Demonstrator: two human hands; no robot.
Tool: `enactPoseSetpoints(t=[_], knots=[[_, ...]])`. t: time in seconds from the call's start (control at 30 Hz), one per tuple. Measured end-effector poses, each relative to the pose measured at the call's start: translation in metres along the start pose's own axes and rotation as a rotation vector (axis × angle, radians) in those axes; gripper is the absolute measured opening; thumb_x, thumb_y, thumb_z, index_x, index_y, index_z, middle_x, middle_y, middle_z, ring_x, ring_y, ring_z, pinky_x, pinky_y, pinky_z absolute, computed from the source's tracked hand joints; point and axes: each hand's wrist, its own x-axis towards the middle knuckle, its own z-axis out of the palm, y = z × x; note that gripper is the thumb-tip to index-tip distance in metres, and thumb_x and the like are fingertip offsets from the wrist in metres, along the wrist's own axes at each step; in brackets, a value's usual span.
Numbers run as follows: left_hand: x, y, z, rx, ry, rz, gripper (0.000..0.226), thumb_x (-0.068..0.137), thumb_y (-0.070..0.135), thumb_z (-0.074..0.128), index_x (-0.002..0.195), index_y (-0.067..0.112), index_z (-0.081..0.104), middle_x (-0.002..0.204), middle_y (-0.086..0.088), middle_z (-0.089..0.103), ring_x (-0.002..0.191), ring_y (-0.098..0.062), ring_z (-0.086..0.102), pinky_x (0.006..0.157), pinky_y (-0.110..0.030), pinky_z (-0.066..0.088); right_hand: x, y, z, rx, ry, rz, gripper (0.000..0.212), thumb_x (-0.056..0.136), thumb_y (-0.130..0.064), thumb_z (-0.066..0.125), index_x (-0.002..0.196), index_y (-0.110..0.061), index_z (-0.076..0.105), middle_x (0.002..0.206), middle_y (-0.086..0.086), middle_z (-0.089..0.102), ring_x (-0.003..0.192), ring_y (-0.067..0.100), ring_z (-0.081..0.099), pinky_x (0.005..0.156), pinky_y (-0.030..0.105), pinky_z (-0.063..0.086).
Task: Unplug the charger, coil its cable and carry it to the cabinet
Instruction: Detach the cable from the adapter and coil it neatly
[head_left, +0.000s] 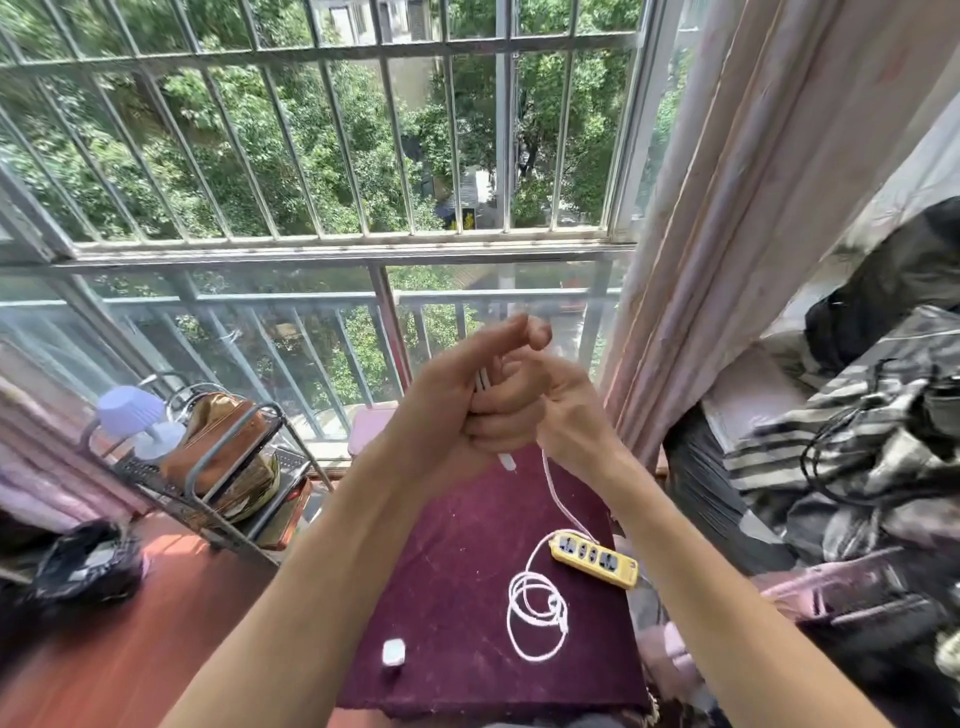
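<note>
Purple cloth (457, 571) covers the small table below the window, and near its front edge lies the white charger block (393, 652), by itself and unplugged. Just beyond it the white cable (537, 613) lies in loose loops on the cloth, then rises past the left end of a yellow power strip (595, 560) towards the hands. Both hands are raised above the far end of the table, pressed close together. The left hand (447, 415) holds several strands of the cable against its palm, with its fingers reaching upward. The right hand (540, 400) is curled round the cable, which drops from under it; a short white end hangs between the wrists. A metal rack (234, 467) at the left holds a brown bag (218, 441) and a small lamp (130, 410). Striped clothes (841, 457) are heaped at the right beside a pink curtain (727, 234). Window bars (311, 156) and green trees fill the background.
</note>
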Motion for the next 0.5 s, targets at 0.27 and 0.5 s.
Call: enactPoseSetpoints(t=[0.27,0.5], knots=[[-0.005,-0.022,-0.065,-0.062,0.42,-0.042,0.029,0.097,0.009,0.043,0.125,0.008,0.053,0.064,0.001,0.048,0.039,-0.006,0.033,0.036,-0.018,0.015,-0.063,0.06,0.019,-0.451,-0.14,0.116,0.032,0.109,-0.03,0.055,0.088,-0.052,0.065,0.059,-0.018,0.051,0.047,0.001,0.041,0.051,0.016,0.032],[-0.025,-0.037,-0.1,-0.009,0.477,-0.092,0.043,0.102,0.013,0.049,0.145,0.01,0.042,0.095,-0.011,0.073,0.055,-0.009,0.054,0.03,-0.014,0.036,-0.101,0.049,0.009,-0.697,-0.246,0.082,0.025,0.102,-0.043,0.063,0.126,-0.037,0.069,0.115,-0.025,0.077,0.102,-0.007,0.071,0.089,0.026,0.058]])
